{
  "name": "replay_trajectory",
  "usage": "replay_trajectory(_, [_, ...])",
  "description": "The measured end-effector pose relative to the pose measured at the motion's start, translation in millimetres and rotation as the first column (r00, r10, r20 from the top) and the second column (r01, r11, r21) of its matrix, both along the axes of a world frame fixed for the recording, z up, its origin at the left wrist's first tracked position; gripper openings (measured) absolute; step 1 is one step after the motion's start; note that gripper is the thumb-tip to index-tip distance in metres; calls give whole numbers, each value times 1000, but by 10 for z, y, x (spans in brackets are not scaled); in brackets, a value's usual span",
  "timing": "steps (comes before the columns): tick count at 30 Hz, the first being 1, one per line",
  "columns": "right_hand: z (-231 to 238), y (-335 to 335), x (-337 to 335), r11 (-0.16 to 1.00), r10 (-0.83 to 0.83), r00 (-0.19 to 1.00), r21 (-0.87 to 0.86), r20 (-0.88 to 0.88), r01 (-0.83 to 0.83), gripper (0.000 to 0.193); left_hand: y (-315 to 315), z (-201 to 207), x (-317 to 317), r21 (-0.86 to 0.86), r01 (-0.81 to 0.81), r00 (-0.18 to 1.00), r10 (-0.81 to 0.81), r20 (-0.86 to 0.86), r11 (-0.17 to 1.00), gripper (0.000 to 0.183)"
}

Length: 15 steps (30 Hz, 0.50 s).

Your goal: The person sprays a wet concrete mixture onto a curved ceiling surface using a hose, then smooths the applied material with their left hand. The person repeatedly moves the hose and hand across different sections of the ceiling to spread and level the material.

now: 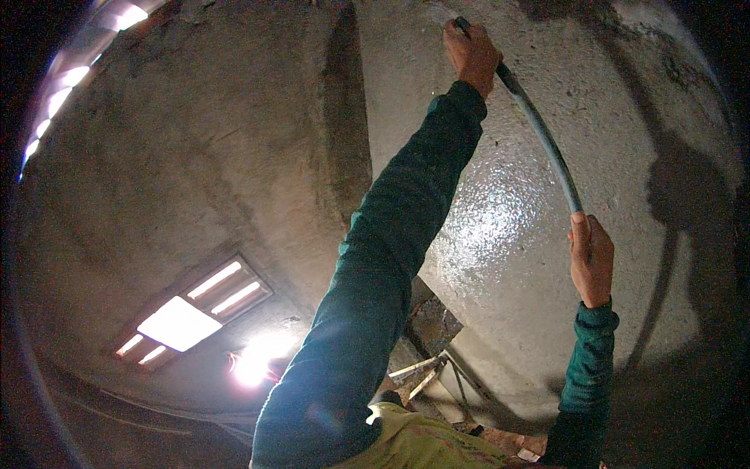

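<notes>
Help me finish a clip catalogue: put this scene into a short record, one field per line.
Left hand: raised, closed around the hose near its upper end
Right hand: lower and further right, closed around the same hose
Hose shape: curved between the two hands, greyish
Clothing: dark green sleeves
Wall: rough, grey, with a shiny, wet-looking patch
Light: glaring lamp and bright slotted opening, lower left
Shadow: on the right side
Water flow: cannot tell
</notes>
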State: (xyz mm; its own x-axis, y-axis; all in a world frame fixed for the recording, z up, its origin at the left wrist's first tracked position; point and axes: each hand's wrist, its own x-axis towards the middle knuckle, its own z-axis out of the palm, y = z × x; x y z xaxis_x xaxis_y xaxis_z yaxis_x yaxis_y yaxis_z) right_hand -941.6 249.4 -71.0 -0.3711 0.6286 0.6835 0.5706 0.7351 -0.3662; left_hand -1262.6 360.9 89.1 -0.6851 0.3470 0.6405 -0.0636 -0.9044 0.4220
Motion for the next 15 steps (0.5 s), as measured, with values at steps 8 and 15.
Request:
replay_trajectory(8, [-52,-23,-96,991,104,995,87,-1,-103,63,-32,-72,-234,141,122,992,-118,-37,982,47])
replay_trajectory(15, [-105,-46,-93,993,55,998,107,17,-57,63,-71,-124,-337,153,166,986,-167,-9,974,42])
